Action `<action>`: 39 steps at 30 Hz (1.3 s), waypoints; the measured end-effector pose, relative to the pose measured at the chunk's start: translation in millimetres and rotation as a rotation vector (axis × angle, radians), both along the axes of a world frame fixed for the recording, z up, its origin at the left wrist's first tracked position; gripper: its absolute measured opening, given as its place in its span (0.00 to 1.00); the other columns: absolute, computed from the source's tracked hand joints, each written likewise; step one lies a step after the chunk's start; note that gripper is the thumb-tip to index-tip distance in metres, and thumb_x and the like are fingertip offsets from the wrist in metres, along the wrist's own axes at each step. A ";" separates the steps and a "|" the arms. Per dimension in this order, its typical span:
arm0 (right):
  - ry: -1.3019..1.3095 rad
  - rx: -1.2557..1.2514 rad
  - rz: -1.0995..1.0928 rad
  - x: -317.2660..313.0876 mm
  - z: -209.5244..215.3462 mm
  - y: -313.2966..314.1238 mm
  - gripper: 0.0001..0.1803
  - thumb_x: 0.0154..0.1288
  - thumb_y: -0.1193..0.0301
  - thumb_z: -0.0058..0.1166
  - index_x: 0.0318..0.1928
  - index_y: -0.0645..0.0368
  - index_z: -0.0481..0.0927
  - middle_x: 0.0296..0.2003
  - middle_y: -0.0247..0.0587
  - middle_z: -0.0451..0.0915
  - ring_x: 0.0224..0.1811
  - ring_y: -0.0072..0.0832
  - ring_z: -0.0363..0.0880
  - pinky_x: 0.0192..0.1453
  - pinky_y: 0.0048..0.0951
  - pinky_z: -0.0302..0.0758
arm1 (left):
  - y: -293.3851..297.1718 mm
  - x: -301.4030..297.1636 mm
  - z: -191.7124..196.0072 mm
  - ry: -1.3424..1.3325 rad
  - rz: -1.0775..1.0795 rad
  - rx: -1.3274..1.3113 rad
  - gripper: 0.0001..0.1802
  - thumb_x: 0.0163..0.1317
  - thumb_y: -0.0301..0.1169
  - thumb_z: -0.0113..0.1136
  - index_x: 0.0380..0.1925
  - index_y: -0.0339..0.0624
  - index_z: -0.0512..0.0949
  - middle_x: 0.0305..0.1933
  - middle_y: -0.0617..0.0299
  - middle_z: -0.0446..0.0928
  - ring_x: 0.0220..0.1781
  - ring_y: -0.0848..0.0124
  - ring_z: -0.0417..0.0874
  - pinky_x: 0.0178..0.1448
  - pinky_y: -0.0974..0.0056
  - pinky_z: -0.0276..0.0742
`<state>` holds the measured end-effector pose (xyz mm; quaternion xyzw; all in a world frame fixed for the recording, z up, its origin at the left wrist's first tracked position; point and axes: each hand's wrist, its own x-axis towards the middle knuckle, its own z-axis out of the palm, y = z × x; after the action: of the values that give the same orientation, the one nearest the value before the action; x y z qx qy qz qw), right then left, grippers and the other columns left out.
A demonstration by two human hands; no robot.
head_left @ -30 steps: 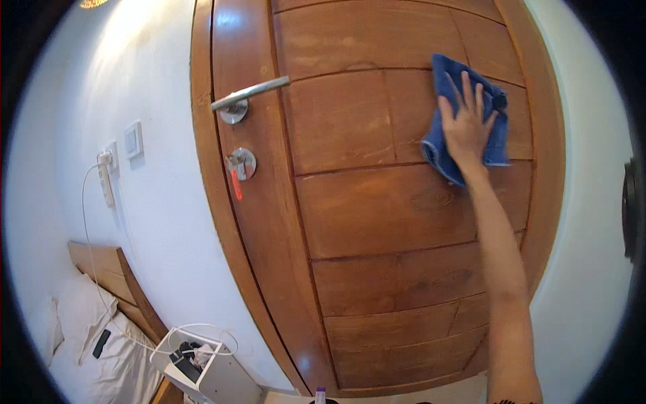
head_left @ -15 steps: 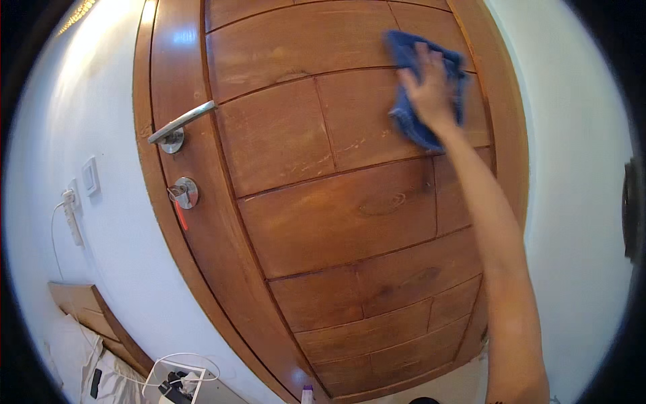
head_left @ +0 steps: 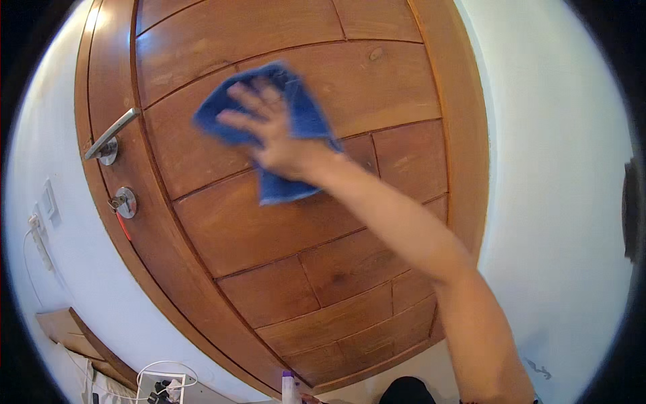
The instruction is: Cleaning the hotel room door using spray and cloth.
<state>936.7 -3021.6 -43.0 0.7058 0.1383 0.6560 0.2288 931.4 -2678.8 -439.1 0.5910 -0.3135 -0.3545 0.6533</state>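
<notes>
My right hand (head_left: pixel 272 131) presses a blue cloth (head_left: pixel 289 192) against a brown wooden door (head_left: pixel 350 276). Its fingers are spread over the cloth and slightly blurred by motion; the arm reaches up from the lower right. The cloth lies on the left half of the panels, right of a metal lever handle (head_left: pixel 113 135). At the bottom edge stands a white bottle with a purple cap (head_left: pixel 288 385). Beside it a small part of my left hand (head_left: pixel 309 398) shows, closed around the bottle; most of that hand is cut off by the frame.
Below the handle sits a round lock (head_left: pixel 125 202) with a key and a red strap. A light switch (head_left: pixel 50 198) and a plugged-in power strip (head_left: pixel 40 242) are on the left wall. A white box with cables (head_left: pixel 161 387) stands at lower left, near a wooden headboard (head_left: pixel 87 340).
My right hand has swept the blue cloth leftward across the door, from the upper right panels toward the handle. The view has shifted to the right, and more of the bottle shows.
</notes>
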 end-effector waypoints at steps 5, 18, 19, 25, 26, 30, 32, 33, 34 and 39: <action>-0.322 0.526 -0.309 -105.2 -1.0 -70.4 0.28 0.62 0.55 0.48 0.64 0.37 0.63 0.70 0.33 0.50 0.72 0.45 0.44 0.67 0.64 0.38 | 6.9 6.6 3.2 0.008 -0.010 0.018 0.13 0.55 0.25 0.62 0.39 0.43 0.71 0.28 0.67 0.71 0.26 0.76 0.72 0.31 0.70 0.71; -0.120 0.117 -0.253 -10.4 13.5 20.3 0.31 0.49 0.45 0.58 0.56 0.29 0.72 0.69 0.40 0.47 0.72 0.42 0.39 0.66 0.69 0.36 | 21.2 -5.1 21.9 0.048 0.027 0.113 0.14 0.56 0.21 0.59 0.43 0.43 0.71 0.34 0.66 0.72 0.34 0.76 0.74 0.43 0.70 0.73; -0.225 0.164 -0.297 -22.3 25.7 11.3 0.32 0.50 0.44 0.55 0.58 0.29 0.70 0.69 0.41 0.47 0.72 0.44 0.39 0.66 0.68 0.35 | 23.7 -3.4 17.4 0.039 0.026 0.112 0.15 0.56 0.21 0.59 0.43 0.43 0.71 0.35 0.66 0.72 0.34 0.76 0.74 0.44 0.70 0.73; -0.493 0.453 -0.488 -77.3 15.8 -55.2 0.34 0.56 0.41 0.47 0.64 0.29 0.61 0.70 0.44 0.45 0.72 0.48 0.37 0.67 0.64 0.34 | 30.4 11.7 -22.1 -0.037 0.028 0.045 0.18 0.51 0.25 0.65 0.42 0.42 0.72 0.34 0.64 0.73 0.34 0.73 0.75 0.37 0.68 0.75; -0.478 0.588 -0.487 -77.4 2.7 -53.2 0.34 0.58 0.43 0.47 0.65 0.29 0.60 0.71 0.44 0.44 0.72 0.49 0.38 0.68 0.62 0.35 | 36.1 11.4 -25.7 0.012 0.046 0.104 0.17 0.51 0.25 0.65 0.42 0.42 0.72 0.33 0.64 0.73 0.34 0.73 0.76 0.37 0.68 0.75; -0.215 0.308 -0.427 -45.6 -48.5 -5.8 0.32 0.58 0.46 0.50 0.64 0.28 0.62 0.70 0.40 0.46 0.72 0.46 0.40 0.69 0.58 0.38 | 42.6 6.4 -31.8 0.026 0.096 -0.028 0.18 0.50 0.27 0.65 0.41 0.41 0.72 0.31 0.64 0.74 0.31 0.73 0.76 0.35 0.69 0.75; 0.020 0.120 -0.410 -21.0 -61.7 26.7 0.32 0.57 0.48 0.51 0.63 0.28 0.63 0.70 0.38 0.49 0.72 0.44 0.42 0.69 0.58 0.40 | 42.1 2.7 -27.6 -0.057 0.128 -0.054 0.19 0.49 0.28 0.66 0.41 0.40 0.72 0.31 0.63 0.74 0.27 0.73 0.75 0.31 0.70 0.74; -0.032 0.118 -0.391 -8.7 -51.3 36.8 0.31 0.57 0.49 0.52 0.63 0.27 0.64 0.69 0.38 0.50 0.72 0.43 0.43 0.69 0.57 0.41 | 40.6 3.6 -23.1 -0.106 0.142 -0.062 0.19 0.49 0.28 0.67 0.41 0.40 0.72 0.30 0.63 0.75 0.25 0.73 0.75 0.29 0.71 0.73; -0.086 0.099 -0.370 2.1 -34.1 43.0 0.31 0.57 0.50 0.53 0.62 0.27 0.65 0.69 0.37 0.52 0.72 0.42 0.45 0.69 0.56 0.42 | 39.4 2.2 -18.9 -0.126 0.151 -0.038 0.26 0.47 0.37 0.69 0.45 0.40 0.72 0.31 0.62 0.76 0.25 0.73 0.75 0.29 0.70 0.73; 0.104 0.010 -0.242 47.8 -46.6 72.7 0.31 0.55 0.57 0.55 0.62 0.30 0.66 0.68 0.34 0.54 0.71 0.35 0.49 0.69 0.51 0.46 | 30.9 -1.0 0.5 -0.093 0.160 -0.048 0.20 0.44 0.28 0.71 0.37 0.40 0.73 0.30 0.64 0.76 0.34 0.75 0.77 0.42 0.68 0.73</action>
<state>984.4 -2948.9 -89.7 0.7516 0.0609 0.5867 0.2953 930.3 -2648.0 -438.6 0.6141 -0.3037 -0.2659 0.6782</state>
